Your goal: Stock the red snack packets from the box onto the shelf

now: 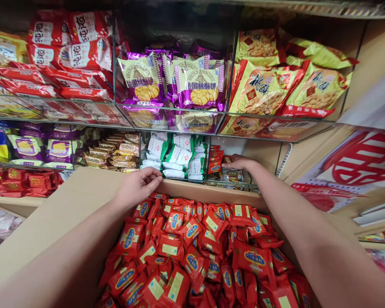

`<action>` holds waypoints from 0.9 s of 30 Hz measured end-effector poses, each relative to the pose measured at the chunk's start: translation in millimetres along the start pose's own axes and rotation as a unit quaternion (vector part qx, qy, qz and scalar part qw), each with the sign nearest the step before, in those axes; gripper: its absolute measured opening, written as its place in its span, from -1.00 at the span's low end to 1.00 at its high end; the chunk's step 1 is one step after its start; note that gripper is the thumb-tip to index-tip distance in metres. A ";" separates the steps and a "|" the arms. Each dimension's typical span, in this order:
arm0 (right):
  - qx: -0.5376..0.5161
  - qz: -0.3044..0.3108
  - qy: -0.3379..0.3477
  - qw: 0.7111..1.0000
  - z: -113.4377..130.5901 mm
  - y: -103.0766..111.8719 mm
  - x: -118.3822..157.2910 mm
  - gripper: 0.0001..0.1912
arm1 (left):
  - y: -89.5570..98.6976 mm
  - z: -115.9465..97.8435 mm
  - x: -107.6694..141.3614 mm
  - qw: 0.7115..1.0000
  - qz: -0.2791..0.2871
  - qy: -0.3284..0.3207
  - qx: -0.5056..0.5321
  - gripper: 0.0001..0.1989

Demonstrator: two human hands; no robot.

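Note:
A cardboard box (208,187) is filled with red wrapped snack packets (192,231) printed with blue-and-yellow labels. My left hand (144,184) is at the box's far left corner, its thumb and curled fingers close together near the rim; whatever they grip is hidden. Past the far rim, my right hand (239,162) reaches into the lower right shelf compartment. Its fingers are on a small red packet (227,160), partly covered by the hand. More red packets (214,160) lie just left of it, and brown-gold wrapped pieces (232,175) lie below.
Clear dividers and a front lip (167,115) bound the shelf compartments. White-green packets (179,152) lie between my hands. Purple biscuit packs (199,83) and yellow-red packs (259,90) fill the upper shelf. A box flap (73,205) spreads left beneath my left forearm.

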State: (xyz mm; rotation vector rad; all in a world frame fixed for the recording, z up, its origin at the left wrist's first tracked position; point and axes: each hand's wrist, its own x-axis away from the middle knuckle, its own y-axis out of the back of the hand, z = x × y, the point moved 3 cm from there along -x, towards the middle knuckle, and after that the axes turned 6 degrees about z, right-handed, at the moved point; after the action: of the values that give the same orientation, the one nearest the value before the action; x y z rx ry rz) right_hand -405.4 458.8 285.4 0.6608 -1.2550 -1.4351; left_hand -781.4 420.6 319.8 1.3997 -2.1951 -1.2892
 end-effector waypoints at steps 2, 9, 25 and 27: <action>-0.012 -0.012 -0.026 1.000 1.5 -2.3 0.0 -0.52 | 0.0 0.1 0.0 1.000 -0.002 0.001 -0.003 -0.76; -0.100 -0.081 -0.060 0.990 0.2 0.8 11.1 -0.42 | -0.1 -0.8 0.7 1.000 0.002 -0.002 0.006 -0.77; -0.786 0.131 0.140 0.587 16.3 11.9 90.1 -0.70 | 2.4 -5.6 1.7 1.000 -0.001 -0.012 0.005 -0.80; -0.776 0.090 0.115 0.614 13.6 9.2 86.2 -0.77 | 2.2 -5.7 1.6 1.000 0.002 -0.013 0.004 -0.79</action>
State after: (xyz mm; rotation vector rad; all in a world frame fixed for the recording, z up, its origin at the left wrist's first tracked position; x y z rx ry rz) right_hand -438.4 384.1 317.6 -0.5009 0.4088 -1.5817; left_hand -780.1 416.5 324.5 1.3892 -2.2196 -1.3058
